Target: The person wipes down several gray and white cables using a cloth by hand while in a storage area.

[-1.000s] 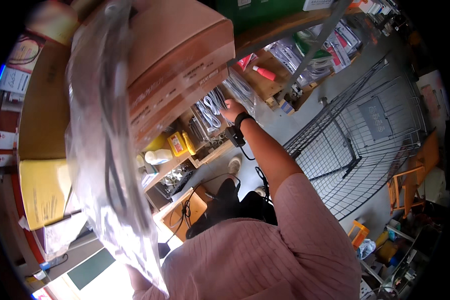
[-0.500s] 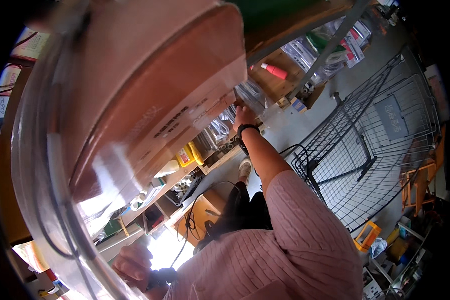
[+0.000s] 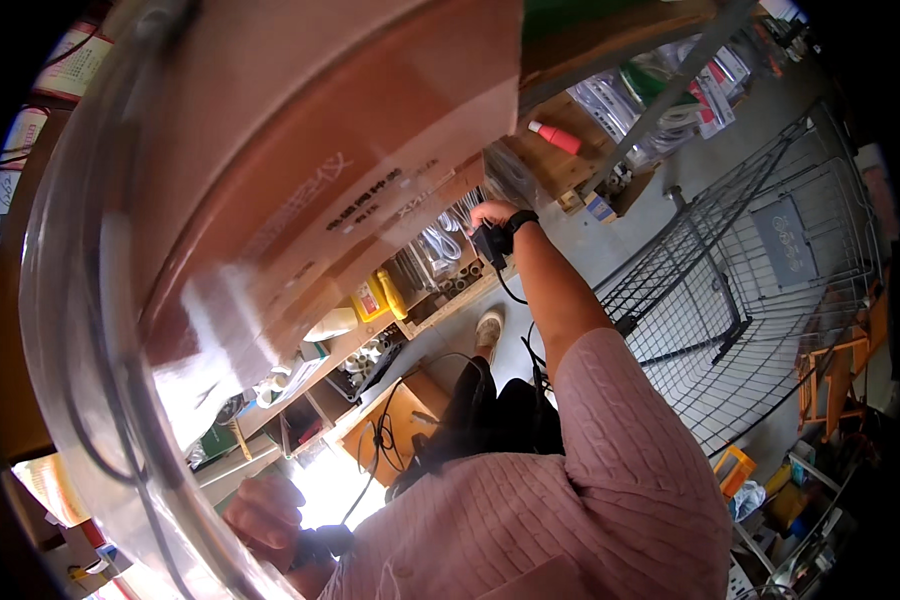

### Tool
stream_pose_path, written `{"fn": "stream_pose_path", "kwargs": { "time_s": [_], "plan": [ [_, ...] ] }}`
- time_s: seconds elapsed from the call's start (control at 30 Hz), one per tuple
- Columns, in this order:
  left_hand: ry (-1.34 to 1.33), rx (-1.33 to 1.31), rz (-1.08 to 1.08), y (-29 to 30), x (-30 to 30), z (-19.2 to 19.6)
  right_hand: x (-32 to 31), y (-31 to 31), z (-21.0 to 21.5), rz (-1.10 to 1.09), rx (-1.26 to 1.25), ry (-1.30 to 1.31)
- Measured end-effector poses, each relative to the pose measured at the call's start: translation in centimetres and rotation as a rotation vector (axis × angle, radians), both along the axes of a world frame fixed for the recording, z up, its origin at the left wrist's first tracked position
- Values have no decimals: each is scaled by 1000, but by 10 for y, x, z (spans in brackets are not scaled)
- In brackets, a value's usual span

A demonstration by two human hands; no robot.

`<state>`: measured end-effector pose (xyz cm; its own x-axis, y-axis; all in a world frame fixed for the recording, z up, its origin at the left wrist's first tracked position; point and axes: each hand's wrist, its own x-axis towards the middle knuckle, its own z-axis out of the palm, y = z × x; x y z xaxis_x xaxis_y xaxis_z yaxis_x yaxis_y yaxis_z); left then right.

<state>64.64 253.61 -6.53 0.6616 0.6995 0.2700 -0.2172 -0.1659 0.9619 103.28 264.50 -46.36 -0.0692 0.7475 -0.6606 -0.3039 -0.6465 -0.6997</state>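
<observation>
A large brown cardboard box (image 3: 370,130) fills the upper left, close in front of me. My right hand (image 3: 492,213) reaches out beside its lower right corner, next to bundles of pale cable (image 3: 440,248) on a shelf. Its fingertips are partly hidden, so a grip does not show. On that wrist sits a black strapped device (image 3: 492,243) with a cable hanging from it. My left hand (image 3: 263,512) is low at the left, seen blurred behind clear plastic (image 3: 75,330). Its fingers are curled in, and nothing shows in them.
A wire shopping cart (image 3: 730,300) stands on the right. On the wooden shelves lie a red bottle (image 3: 557,138), packaged goods (image 3: 660,110) and a yellow item (image 3: 380,295). A cardboard carton (image 3: 385,430) rests by my legs, and an orange item (image 3: 735,470) sits lower right.
My right hand has turned at the wrist and drawn back slightly, bringing the black device into sight. The view has shifted a little. My left hand stays about where it was.
</observation>
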Motion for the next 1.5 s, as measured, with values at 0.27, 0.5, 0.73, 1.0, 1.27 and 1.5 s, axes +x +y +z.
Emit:
{"fn": "stream_pose_path", "kwargs": {
  "time_s": [0.27, 0.5, 0.73, 1.0, 1.27, 1.5],
  "plan": [
    [-34, -5, -80, 0, -1, -3, -1, -36, 25, -194, 46, 120],
    [-115, 68, 28, -18, -5, -6, -32, -72, 94, -33, 226, 282],
    [-79, 42, 147, -46, -29, -29, -67, -162, 189, -571, 238, 890],
    [-52, -136, 6, -86, -11, -42, -66, -308, 270, -745, 291, 700],
    [369, 784, -217, -149, 71, 5, -100, -416, 350, -597, 383, 248],
    [418, 1334, -140, -193, 127, 19, -133, -475, 416, -317, 332, 6]
  ]
}}
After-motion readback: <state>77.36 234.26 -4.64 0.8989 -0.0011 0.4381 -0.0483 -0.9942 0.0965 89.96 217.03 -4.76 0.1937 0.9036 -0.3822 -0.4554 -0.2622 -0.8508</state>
